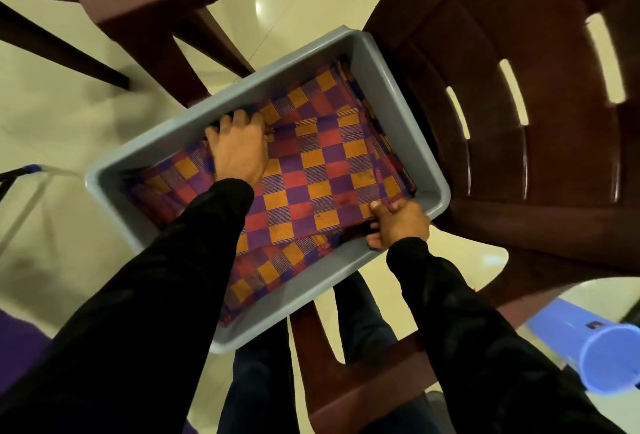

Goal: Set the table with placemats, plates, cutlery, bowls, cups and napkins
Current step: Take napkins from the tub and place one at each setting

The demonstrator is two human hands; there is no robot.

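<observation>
Placemats point(311, 163): soft woven checked cloth, light and floppy, stacked flat in the grey tub point(391, 94). They'll sag and slide off each other, so take them at opposite edges. Left hand point(239, 149) at 10 o'clock of the stack, fingers curled down over the far edge. Right hand point(398, 222) at 4 o'clock pinches the near corner against the tub wall. Brown plastic chair point(536, 122) crowds the 2 o'clock side; blue cup point(609, 357) lies at 4 o'clock, well apart. Tub walls hem in the lift.

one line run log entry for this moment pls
stage: fetching placemats | left hand: grips checked cloth in grey tub | right hand: pinches cloth edge | table: not in view
</observation>
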